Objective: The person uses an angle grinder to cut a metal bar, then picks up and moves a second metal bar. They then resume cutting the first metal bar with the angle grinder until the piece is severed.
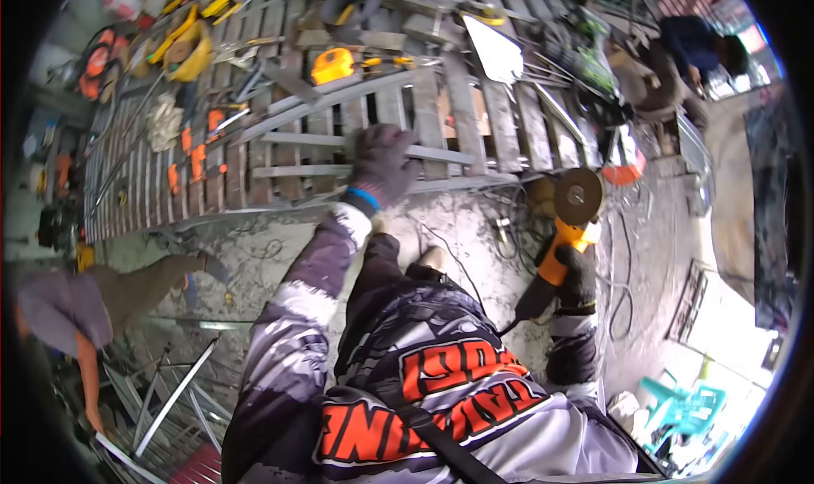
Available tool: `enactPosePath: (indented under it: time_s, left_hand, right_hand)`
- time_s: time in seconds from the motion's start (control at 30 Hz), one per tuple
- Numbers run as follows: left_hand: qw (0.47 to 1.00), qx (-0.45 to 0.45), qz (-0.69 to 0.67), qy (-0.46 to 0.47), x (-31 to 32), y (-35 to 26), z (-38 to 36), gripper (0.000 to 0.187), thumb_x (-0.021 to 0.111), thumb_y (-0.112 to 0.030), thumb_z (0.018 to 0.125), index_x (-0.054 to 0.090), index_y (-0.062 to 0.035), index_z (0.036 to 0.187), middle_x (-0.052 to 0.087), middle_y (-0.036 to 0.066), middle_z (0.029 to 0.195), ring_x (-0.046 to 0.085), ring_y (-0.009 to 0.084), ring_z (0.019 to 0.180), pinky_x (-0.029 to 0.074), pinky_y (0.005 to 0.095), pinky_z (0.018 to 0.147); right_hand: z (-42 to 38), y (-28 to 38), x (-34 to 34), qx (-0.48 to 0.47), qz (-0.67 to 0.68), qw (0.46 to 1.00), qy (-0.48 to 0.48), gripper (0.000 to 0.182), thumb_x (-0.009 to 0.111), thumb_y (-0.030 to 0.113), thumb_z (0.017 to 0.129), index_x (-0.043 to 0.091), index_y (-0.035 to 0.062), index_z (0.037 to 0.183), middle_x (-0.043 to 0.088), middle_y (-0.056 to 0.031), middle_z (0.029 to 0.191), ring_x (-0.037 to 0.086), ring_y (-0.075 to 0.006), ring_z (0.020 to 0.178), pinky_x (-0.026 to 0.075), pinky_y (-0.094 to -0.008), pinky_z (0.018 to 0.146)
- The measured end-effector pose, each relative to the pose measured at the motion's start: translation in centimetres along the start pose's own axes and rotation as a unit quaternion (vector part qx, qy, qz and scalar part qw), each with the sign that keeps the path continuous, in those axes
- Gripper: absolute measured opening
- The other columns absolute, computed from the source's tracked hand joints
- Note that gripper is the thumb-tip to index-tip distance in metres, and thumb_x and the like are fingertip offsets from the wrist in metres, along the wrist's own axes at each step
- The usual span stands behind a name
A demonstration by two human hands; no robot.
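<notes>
The slatted wooden table (475,119) stretches across the top of the view, strewn with tools, and a metal frame (339,136) of grey bars lies flat along its near edge. The gloved left hand (383,164) presses down on that frame, fingers spread over a bar. Off to the right, below the table edge, the gloved right hand (577,276) is wrapped tight around an orange angle grinder (566,230), its disc (578,196) pointing up. A yellow tape measure (332,65) sits further back.
</notes>
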State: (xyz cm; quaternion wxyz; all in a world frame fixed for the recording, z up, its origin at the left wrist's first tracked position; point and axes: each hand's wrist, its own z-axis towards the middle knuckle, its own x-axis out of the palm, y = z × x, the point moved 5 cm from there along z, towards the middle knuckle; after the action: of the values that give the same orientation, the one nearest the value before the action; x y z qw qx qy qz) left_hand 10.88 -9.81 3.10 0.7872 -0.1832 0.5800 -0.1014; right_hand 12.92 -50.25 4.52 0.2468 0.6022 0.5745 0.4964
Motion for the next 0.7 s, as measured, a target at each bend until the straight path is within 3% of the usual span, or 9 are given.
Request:
enactPosePath:
  time_s: [0.03,0.1,0.23,0.37,0.43,0.47,0.57,0.63,0.7]
  left_hand:
    - [1.0,0.01,0.009,-0.028,-1.1,0.4,-0.9,0.05,0.075,-0.028,0.076,0.071,-0.0135,0.124,0.062,0.012,0.122,0.055,0.0346,0.118,0.04,0.0504,0.106]
    - [0.995,-0.009,0.076,-0.065,-3.5,1.8,-3.4,0.046,0.076,-0.029,0.077,0.073,-0.0125,0.119,0.061,0.011,0.123,0.052,0.0354,0.121,0.042,0.0488,0.106]
    - [0.995,-0.024,0.091,0.026,-2.8,7.7,-7.0,0.032,0.071,-0.019,0.084,0.074,-0.016,0.115,0.065,0.012,0.116,0.058,0.035,0.114,0.042,0.0481,0.106]
    - [0.989,-0.037,0.123,0.066,-3.4,12.1,-7.9,0.033,0.069,-0.017,0.086,0.074,-0.0163,0.118,0.066,0.013,0.117,0.059,0.0361,0.114,0.042,0.0493,0.107]
    - [0.977,-0.099,0.175,0.074,-5.1,14.1,-8.4,0.036,0.066,-0.015,0.086,0.074,-0.0151,0.121,0.066,0.014,0.119,0.058,0.0367,0.117,0.042,0.0501,0.107]
    - [0.977,-0.095,0.175,0.077,-5.6,14.4,-8.5,0.036,0.066,-0.015,0.086,0.074,-0.0151,0.121,0.066,0.014,0.119,0.058,0.0367,0.117,0.042,0.0501,0.107]
    - [0.976,-0.123,0.164,0.07,-7.5,13.6,-7.7,0.039,0.066,-0.016,0.085,0.073,-0.0138,0.123,0.066,0.015,0.122,0.057,0.0368,0.12,0.043,0.0499,0.107]
    - [0.988,-0.078,0.132,-0.016,-8.2,9.7,-5.8,0.045,0.067,-0.013,0.083,0.07,-0.0094,0.128,0.063,0.015,0.126,0.056,0.0375,0.12,0.045,0.05,0.109]
    - [0.993,-0.033,0.11,-0.005,-7.3,5.4,-3.5,0.045,0.067,-0.014,0.084,0.07,-0.0098,0.129,0.063,0.015,0.126,0.056,0.0372,0.12,0.046,0.0494,0.108]
  right_hand:
    - [0.0,0.8,0.9,-0.011,0.003,1.0,0.019,0.051,0.073,0.009,0.078,0.059,-0.0022,0.126,0.07,-0.0143,0.091,0.071,-0.028,0.076,0.06,-0.039,0.07]
    - [-0.4,1.0,0.9,-0.008,0.014,1.0,-0.018,0.053,0.076,0.011,0.077,0.06,-0.003,0.125,0.07,-0.0143,0.09,0.071,-0.0276,0.075,0.061,-0.039,0.069]
    - [-0.2,0.1,-0.6,0.016,0.028,0.999,-0.011,0.054,0.077,0.011,0.075,0.06,-0.0026,0.125,0.07,-0.0134,0.089,0.071,-0.0272,0.074,0.061,-0.039,0.069]
    - [-0.3,-0.3,-0.1,0.028,0.017,0.999,-0.021,0.054,0.078,0.01,0.075,0.061,-0.0013,0.124,0.07,-0.012,0.088,0.071,-0.0257,0.072,0.061,-0.0383,0.067]
    - [-0.1,-1.1,-0.2,0.035,0.027,0.999,0.008,0.054,0.079,0.011,0.074,0.061,-0.0011,0.124,0.07,-0.012,0.087,0.071,-0.0254,0.072,0.06,-0.0379,0.067]
    - [-0.2,-1.2,-0.3,0.034,0.0,0.999,0.015,0.063,0.08,0.019,0.074,0.058,-0.0007,0.13,0.07,-0.0135,0.089,0.071,-0.0272,0.073,0.06,-0.0387,0.068]
    - [0.0,-1.2,-0.3,0.044,-0.012,0.999,0.01,0.06,0.081,0.019,0.074,0.06,-0.0008,0.127,0.07,-0.0133,0.089,0.071,-0.027,0.073,0.06,-0.0385,0.068]
    - [0.2,-1.2,-0.3,0.05,-0.002,0.999,0.006,0.054,0.078,0.012,0.073,0.061,-0.0007,0.123,0.07,-0.012,0.087,0.07,-0.0248,0.072,0.06,-0.0377,0.068]
    - [0.3,-1.0,-0.1,0.056,-0.008,0.998,-0.007,0.053,0.077,0.01,0.074,0.062,-0.0005,0.123,0.07,-0.0121,0.089,0.07,-0.025,0.072,0.06,-0.0378,0.068]
